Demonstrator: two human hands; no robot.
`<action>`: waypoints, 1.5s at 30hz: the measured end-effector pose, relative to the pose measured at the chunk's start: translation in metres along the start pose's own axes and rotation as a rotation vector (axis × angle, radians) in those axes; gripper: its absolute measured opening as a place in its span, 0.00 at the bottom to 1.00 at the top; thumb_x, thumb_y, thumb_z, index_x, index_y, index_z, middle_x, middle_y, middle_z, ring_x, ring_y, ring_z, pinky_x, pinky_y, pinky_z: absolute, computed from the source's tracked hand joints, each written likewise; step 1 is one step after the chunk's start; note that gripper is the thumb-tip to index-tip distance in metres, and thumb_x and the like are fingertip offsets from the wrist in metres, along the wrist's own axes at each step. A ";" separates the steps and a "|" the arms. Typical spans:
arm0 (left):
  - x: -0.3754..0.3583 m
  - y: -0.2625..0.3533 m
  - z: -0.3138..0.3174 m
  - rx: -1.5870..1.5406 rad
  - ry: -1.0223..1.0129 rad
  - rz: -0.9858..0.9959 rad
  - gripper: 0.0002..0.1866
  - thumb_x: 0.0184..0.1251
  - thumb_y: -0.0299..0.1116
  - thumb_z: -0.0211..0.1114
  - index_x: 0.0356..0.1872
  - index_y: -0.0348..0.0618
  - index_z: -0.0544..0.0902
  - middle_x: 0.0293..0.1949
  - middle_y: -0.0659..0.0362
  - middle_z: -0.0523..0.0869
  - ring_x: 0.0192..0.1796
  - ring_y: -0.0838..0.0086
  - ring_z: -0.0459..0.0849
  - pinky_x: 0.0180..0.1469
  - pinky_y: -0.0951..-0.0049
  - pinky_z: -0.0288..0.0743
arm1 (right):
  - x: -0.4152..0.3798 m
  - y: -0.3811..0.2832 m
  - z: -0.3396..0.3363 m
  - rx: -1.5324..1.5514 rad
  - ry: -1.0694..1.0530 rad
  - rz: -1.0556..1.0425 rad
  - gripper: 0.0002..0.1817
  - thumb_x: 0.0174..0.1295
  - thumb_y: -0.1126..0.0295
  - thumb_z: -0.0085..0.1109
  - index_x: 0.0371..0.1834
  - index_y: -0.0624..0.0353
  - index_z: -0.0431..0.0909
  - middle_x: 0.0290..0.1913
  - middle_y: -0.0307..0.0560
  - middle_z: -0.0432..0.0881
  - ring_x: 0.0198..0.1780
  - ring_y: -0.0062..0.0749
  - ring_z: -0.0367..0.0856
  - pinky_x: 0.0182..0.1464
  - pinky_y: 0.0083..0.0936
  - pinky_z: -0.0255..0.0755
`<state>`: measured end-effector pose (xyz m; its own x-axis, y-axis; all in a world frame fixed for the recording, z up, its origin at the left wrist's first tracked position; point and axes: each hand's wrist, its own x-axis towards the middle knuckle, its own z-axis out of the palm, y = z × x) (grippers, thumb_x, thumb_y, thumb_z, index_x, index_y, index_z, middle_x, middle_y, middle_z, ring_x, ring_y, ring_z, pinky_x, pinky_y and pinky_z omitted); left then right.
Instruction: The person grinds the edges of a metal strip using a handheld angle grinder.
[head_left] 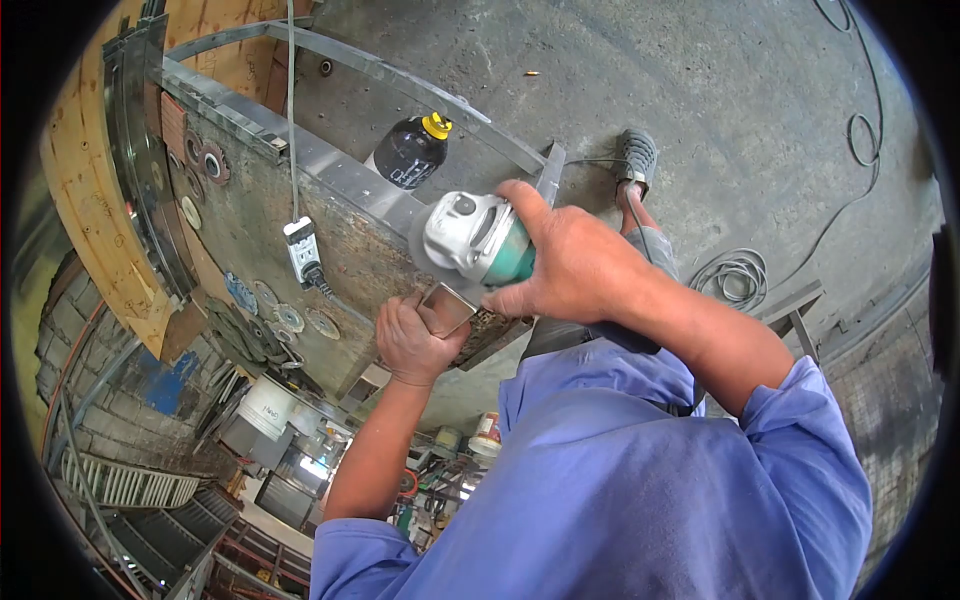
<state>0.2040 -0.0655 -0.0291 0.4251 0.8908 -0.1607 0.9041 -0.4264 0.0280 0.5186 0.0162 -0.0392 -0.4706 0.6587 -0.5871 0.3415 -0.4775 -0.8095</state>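
My right hand [575, 255] is wrapped round the green body of an angle grinder [510, 250] with a silvery gear head. Its pale disc [425, 245] faces the workbench [350, 240], partly hidden behind the head. Close below the grinder, my left hand [408, 338] is closed on a short piece of square metal tube [447, 312], its shiny end turned up towards me. The tube lies near the bench's front edge, just under the grinder. A dark bottle with a yellow cap [412, 150] stands beyond the bench's metal rail.
A power outlet block [302, 250] with a plugged-in cord lies on the bench. Several grinding discs [288, 318] are spread to the left. On the concrete floor [680, 90] lies a coiled cable [735, 278]. A white bucket [268, 405] stands at lower left.
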 end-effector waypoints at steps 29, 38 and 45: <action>0.002 0.004 -0.004 -0.009 -0.002 0.009 0.35 0.48 0.49 0.82 0.47 0.38 0.73 0.37 0.47 0.77 0.38 0.46 0.80 0.42 0.48 0.75 | -0.007 0.007 0.006 0.014 0.011 0.008 0.53 0.47 0.52 0.80 0.74 0.63 0.61 0.41 0.73 0.86 0.48 0.69 0.87 0.52 0.50 0.80; 0.003 0.003 -0.006 -0.041 -0.035 -0.001 0.35 0.49 0.50 0.83 0.45 0.36 0.72 0.36 0.47 0.76 0.39 0.45 0.79 0.43 0.47 0.75 | -0.004 0.047 0.018 -0.021 0.067 0.159 0.49 0.50 0.51 0.78 0.71 0.64 0.63 0.49 0.72 0.86 0.54 0.66 0.86 0.56 0.50 0.80; 0.035 -0.023 -0.059 -0.411 -0.617 -0.177 0.42 0.58 0.57 0.78 0.63 0.33 0.77 0.48 0.45 0.82 0.51 0.50 0.83 0.56 0.53 0.78 | -0.027 0.046 0.004 0.071 0.161 0.085 0.55 0.48 0.50 0.80 0.74 0.68 0.60 0.48 0.76 0.85 0.55 0.66 0.86 0.59 0.47 0.79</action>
<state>0.2003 -0.0151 0.0230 0.2798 0.6396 -0.7159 0.9514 -0.0850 0.2959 0.5438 -0.0256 -0.0605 -0.3046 0.6962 -0.6500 0.3134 -0.5711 -0.7587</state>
